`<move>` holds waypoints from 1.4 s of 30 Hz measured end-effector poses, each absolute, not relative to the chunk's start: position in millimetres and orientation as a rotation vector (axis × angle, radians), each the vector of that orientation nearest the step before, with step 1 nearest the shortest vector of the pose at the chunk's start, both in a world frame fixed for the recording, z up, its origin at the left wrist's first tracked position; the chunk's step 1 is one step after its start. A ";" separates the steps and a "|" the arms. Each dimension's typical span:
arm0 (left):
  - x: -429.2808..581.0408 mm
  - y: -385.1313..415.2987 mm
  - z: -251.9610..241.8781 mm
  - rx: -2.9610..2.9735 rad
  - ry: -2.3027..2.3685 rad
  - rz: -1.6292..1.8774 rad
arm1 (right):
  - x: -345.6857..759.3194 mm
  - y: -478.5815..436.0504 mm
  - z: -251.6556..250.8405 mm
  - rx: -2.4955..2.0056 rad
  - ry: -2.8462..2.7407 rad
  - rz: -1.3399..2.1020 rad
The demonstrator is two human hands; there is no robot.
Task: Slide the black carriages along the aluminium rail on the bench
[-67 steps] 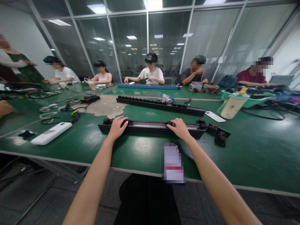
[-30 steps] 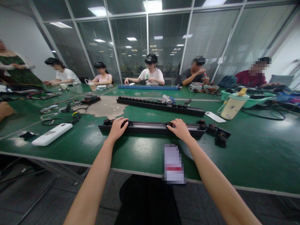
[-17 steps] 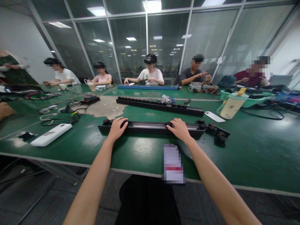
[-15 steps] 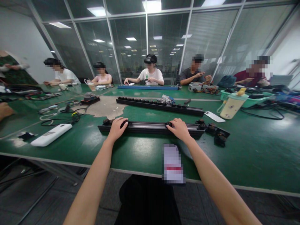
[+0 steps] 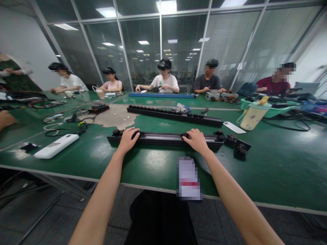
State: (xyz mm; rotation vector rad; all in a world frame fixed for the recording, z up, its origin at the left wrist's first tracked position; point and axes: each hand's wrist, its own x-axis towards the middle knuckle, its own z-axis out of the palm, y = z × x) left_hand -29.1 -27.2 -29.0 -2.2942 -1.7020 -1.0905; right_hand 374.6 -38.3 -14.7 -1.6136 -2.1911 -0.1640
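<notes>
Green table (image 5: 278, 177) bears two black rails (image 5: 160, 137). On the nearer, left hand (image 5: 127, 139) and right hand (image 5: 196, 140) each seemingly grip one block (image 5: 186, 135).

black block (image 5: 134, 134): partly hidden by left grip (image 5: 127, 139) | lilac item (image 5: 189, 172): blurred

Dark-shirted co-worker (image 5: 211, 81), once-raised hands (image 5: 205, 89) now lowered, standing person in green (image 5: 17, 75) farther toward left edge

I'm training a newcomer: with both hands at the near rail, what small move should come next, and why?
Perhaps ease the black piece at the right hand along the near rail toward the left hand. The right hand seems closed around that piece, and the rail's pale strip runs between the hands.
</notes>
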 end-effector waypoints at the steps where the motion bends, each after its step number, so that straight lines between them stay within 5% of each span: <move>1: -29.2 -27.0 -29.1 -2.295 -1.701 -1.089 | 374.6 -38.3 -14.6 -1.615 -2.190 -0.164; 42: -32.2 -23.6 -32.9 -2.299 -1.670 -1.072 | 376.7 -36.7 -15.0 -1.634 -2.180 -0.187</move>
